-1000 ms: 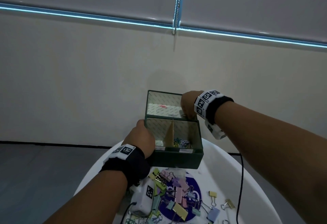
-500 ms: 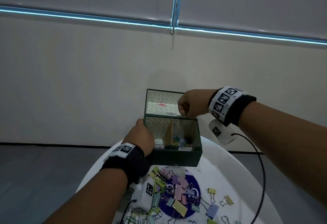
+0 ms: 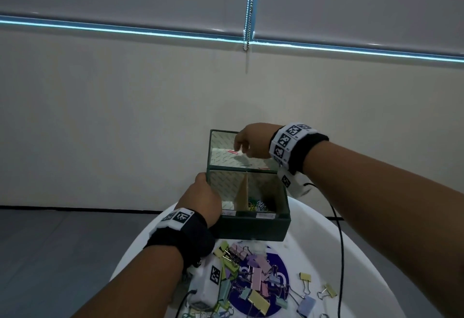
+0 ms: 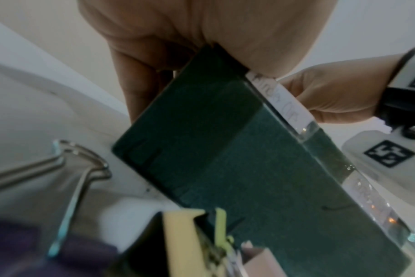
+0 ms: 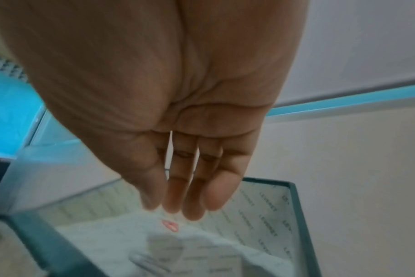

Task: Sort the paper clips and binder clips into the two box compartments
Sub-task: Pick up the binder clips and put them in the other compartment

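Note:
A dark green box [image 3: 251, 227] stands on the white round table with its lid [image 3: 219, 139] upright. A cardboard divider [image 3: 242, 192] splits it; coloured paper clips [image 3: 258, 204] lie in the right compartment. My left hand [image 3: 203, 199] grips the box's front left corner [image 4: 225, 150]. My right hand [image 3: 251, 141] hovers in front of the lid's inside with straight fingers [image 5: 194, 206], holding nothing. Just below the fingertips a red paper clip [image 5: 169, 225] lies on white paper against the lid. Pastel binder clips [image 3: 253, 275] are heaped in front of the box.
The table's rim [image 3: 351, 247] curves close on both sides, with dark floor [image 3: 62, 242] beyond at the left. A black cable [image 3: 339, 242] hangs from my right wrist across the table's right side. A wall stands right behind the box.
My right hand has moved from the lid's right edge up and left across the lid's inside, and its fingers have straightened. The left hand keeps its grip on the box.

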Available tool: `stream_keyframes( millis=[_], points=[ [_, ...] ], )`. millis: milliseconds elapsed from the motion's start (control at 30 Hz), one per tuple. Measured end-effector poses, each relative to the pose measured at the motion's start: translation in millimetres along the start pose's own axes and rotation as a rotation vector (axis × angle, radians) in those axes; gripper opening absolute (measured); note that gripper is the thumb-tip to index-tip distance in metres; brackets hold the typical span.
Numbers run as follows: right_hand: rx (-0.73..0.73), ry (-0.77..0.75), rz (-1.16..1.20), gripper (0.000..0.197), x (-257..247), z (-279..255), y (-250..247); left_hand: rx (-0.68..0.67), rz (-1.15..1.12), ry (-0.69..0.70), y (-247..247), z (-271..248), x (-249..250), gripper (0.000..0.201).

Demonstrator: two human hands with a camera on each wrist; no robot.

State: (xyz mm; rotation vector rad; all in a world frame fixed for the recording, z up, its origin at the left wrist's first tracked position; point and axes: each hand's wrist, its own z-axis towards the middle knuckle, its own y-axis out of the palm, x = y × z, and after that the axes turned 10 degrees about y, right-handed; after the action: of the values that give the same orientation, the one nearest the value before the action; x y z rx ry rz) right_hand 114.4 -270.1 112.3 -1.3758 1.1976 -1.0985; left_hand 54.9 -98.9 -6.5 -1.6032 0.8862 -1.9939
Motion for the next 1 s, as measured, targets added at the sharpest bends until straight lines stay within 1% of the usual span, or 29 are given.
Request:
stream_keyframes(
  millis=[33,67,133,200,233,333,467,533,633,700,800,867,933,1000],
  points=[
    [-0.003,-0.014,-0.018,0.037,-3,5,3,-0.001,0.001,0.002,0,0,0,0.021],
    [-0.019,-0.033,-0.030,0.036,-6,9,6,0.000,0.002,0.003,0,-1,0,0.022],
    [-0.056,-0.079,-0.062,0.026,-9,17,14,0.001,0.004,0.005,0,-1,-1,0.021],
    [-0.087,-0.079,-0.141,0.015,-11,20,18,0.003,0.007,0.008,0,-1,-1,0.020],
    [-0.091,-0.073,-0.169,0.016,-12,19,17,0.004,0.008,0.011,0,-1,-1,0.019],
    [-0.124,-0.048,-0.110,0.026,-7,7,14,0.001,0.012,0.011,0,-1,-2,0.019],
    [-0.162,-0.030,-0.094,0.027,10,-18,17,-0.001,0.001,0.014,1,-1,-2,0.021],
    [-0.164,-0.001,-0.166,0.026,15,-26,21,-0.002,-0.002,0.014,1,-1,-1,0.021],
    [-0.117,0.005,-0.312,0.020,18,-31,27,-0.002,-0.003,0.016,0,-2,1,0.021],
    [-0.100,0.008,-0.352,0.021,18,-30,28,-0.002,0.000,0.019,0,-3,1,0.021],
    [-0.133,0.021,-0.324,0.020,19,-27,24,0.002,0.000,0.013,0,-2,1,0.021],
    [-0.163,0.044,-0.243,0.012,19,-22,22,0.002,0.001,0.019,0,-1,1,0.021],
    [-0.204,0.062,-0.155,0.015,18,-14,23,0.002,-0.001,0.021,1,-2,1,0.021],
    [-0.238,0.058,-0.077,0.010,18,-8,21,0.003,-0.006,0.021,1,-2,2,0.021]
  ],
)
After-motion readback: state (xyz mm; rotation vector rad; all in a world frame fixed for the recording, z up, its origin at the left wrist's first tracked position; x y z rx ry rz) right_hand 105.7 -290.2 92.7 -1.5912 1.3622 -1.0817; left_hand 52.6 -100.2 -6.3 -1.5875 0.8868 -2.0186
